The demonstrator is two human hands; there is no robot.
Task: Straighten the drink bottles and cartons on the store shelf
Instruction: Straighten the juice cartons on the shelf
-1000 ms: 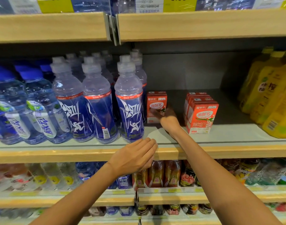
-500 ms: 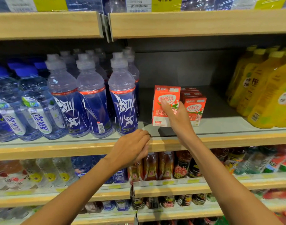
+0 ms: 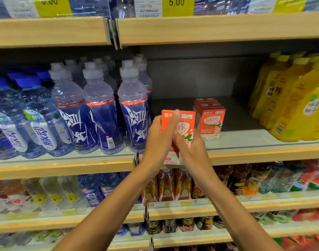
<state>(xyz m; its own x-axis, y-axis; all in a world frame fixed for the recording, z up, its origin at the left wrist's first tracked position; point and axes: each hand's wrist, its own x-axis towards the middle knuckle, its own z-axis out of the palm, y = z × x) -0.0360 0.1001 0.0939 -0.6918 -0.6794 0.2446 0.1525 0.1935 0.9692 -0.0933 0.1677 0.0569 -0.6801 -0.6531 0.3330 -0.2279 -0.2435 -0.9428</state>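
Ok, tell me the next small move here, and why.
Probably set the carton down upright beside the row of matching cartons. The left hand and right hand hold it at the front edge of the shelf, which is bare left of that row.

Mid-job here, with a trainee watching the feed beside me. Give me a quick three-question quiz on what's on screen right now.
1. True or false: both the left hand and the right hand hold the orange carton.
2. What stands just to the right of the held carton? A. a row of matching cartons B. a green can C. a loaf of bread
3. Fill in: the bottles at the right end of the shelf are ___ in colour.

Key: 1 true; 2 A; 3 yellow.
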